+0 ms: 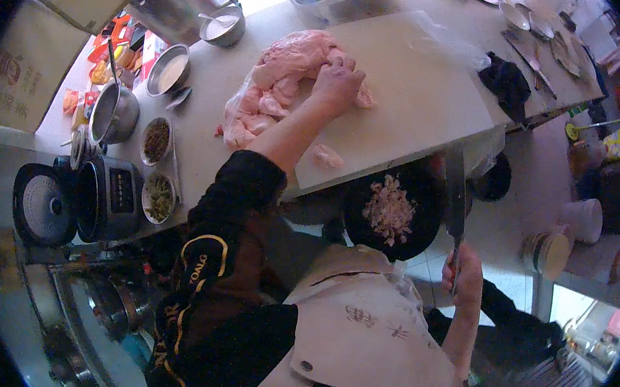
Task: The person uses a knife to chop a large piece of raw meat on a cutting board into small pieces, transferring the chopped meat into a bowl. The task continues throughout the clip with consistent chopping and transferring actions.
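Note:
On the white cutting board [408, 102] lies a large pile of pale pink raw meat [295, 58], partly in clear plastic. My left hand [338, 84] rests on the pile's right end with bent fingers, gripping a part of it. A small loose piece of meat [327, 156] sits by the board's near edge. My right hand [465, 270] holds a cleaver [456, 191] by its handle, blade pointing away from me, beyond the board's near edge. Below that edge, a dark round pan [423, 241] contains small chopped pieces of meat [390, 209].
Bowls of shredded food [156, 140] and greens [158, 198], a rice cooker [113, 197] and a metal pot [115, 119] stand at left. A plastic bin [351, 1] stands behind the board. A black cloth [504, 86] and a knife [529, 63] lie at right.

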Motion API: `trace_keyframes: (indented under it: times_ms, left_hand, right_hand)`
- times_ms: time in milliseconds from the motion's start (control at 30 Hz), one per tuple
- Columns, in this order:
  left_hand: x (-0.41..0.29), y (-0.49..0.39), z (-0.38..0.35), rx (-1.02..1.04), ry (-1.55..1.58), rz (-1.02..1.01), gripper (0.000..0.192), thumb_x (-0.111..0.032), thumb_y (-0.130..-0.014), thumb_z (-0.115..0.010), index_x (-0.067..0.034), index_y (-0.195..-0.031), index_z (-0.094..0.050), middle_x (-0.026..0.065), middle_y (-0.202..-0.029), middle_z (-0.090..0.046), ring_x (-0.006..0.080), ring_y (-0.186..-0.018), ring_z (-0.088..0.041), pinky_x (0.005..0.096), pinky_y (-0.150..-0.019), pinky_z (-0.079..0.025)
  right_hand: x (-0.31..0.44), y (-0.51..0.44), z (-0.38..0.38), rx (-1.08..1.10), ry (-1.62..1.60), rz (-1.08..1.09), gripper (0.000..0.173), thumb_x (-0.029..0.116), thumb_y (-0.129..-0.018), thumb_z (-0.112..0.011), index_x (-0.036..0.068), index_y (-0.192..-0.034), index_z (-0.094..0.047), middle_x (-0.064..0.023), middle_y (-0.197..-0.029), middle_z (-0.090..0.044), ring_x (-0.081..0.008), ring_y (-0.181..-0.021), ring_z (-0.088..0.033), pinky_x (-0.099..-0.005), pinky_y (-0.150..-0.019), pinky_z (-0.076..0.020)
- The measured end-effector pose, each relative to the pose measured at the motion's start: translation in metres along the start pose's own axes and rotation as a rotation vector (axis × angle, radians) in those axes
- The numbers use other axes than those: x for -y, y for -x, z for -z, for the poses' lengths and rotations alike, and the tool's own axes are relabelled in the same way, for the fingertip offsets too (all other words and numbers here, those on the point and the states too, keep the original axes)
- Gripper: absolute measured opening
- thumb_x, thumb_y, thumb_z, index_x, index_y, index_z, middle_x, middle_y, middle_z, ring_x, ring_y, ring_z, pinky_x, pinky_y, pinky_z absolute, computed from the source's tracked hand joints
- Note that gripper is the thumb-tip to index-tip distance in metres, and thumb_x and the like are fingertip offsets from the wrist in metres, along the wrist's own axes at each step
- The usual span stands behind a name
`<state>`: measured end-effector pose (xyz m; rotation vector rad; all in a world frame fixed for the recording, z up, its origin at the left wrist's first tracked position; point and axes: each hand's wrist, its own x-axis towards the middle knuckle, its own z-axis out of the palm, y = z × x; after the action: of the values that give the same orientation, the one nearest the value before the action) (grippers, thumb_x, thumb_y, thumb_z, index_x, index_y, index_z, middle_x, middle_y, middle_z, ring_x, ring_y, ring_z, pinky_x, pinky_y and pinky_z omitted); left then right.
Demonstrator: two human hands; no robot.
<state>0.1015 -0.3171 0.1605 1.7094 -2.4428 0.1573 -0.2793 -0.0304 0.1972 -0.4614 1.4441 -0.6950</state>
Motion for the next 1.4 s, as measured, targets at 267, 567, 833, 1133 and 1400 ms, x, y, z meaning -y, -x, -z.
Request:
trace_keyframes:
  times_ms: [267, 567, 833, 1133, 1400]
  left_hand:
    - [0.007, -0.025, -0.022, 0.047, -0.249, -0.096, 0.024, -0.028, -0.087, -0.066, -0.017, -0.106, -0.076, 0.0091, -0.111, -0.069, 0.0306, -0.115, -0.061, 0.0450, -0.101, -0.046]
    - [0.034, -0.047, -0.011, 0.150, 0.212, -0.063, 0.025, -0.032, -0.088, -0.070, -0.008, -0.092, -0.076, 0.0149, -0.089, -0.075, 0.0300, -0.085, -0.073, 0.0442, -0.077, -0.056]
    - [-0.110, -0.113, -0.014, -0.044, 0.382, 0.093, 0.035, -0.043, -0.092, -0.066, -0.009, -0.088, -0.073, 0.0166, -0.084, -0.074, 0.0401, -0.074, -0.070, 0.0469, -0.068, -0.056]
    - [-0.111, -0.112, -0.049, 0.157, 1.529, 0.242, 0.022, -0.023, -0.093, -0.066, -0.003, -0.098, -0.073, 0.0064, -0.088, -0.073, 0.0149, -0.078, -0.068, 0.0334, -0.071, -0.056]
    - [-0.067, -0.055, 0.117, 0.181, 1.479, 0.017, 0.021, -0.019, -0.091, -0.066, -0.003, -0.104, -0.071, 0.0035, -0.092, -0.070, 0.0136, -0.082, -0.066, 0.0307, -0.076, -0.054]
  right_hand:
    - [-0.016, -0.002, -0.007, -0.023, -0.015, 0.003, 0.044, 0.054, -0.099, -0.054, 0.011, -0.087, -0.052, -0.0022, -0.060, -0.049, -0.0121, -0.044, -0.042, -0.0261, -0.040, -0.0342]
    - [-0.028, 0.000, -0.004, 0.052, -0.055, 0.007, 0.044, 0.052, -0.102, -0.049, 0.012, -0.085, -0.052, -0.0011, -0.056, -0.047, -0.0117, -0.040, -0.041, -0.0280, -0.038, -0.0340]
    - [-0.020, 0.002, 0.014, -0.085, -0.032, 0.068, 0.045, 0.052, -0.104, -0.048, 0.013, -0.082, -0.053, -0.0001, -0.054, -0.048, -0.0107, -0.038, -0.040, -0.0257, -0.035, -0.0316]
    - [-0.021, 0.004, 0.036, -0.019, -0.131, 0.125, 0.042, 0.050, -0.103, -0.052, 0.013, -0.084, -0.052, -0.0006, -0.058, -0.049, -0.0105, -0.040, -0.042, -0.0264, -0.038, -0.0340]
    - [-0.008, -0.015, 0.028, 0.045, -0.052, 0.155, 0.043, 0.051, -0.102, -0.053, 0.013, -0.084, -0.053, 0.0006, -0.057, -0.049, -0.0098, -0.040, -0.042, -0.0266, -0.038, -0.0320]
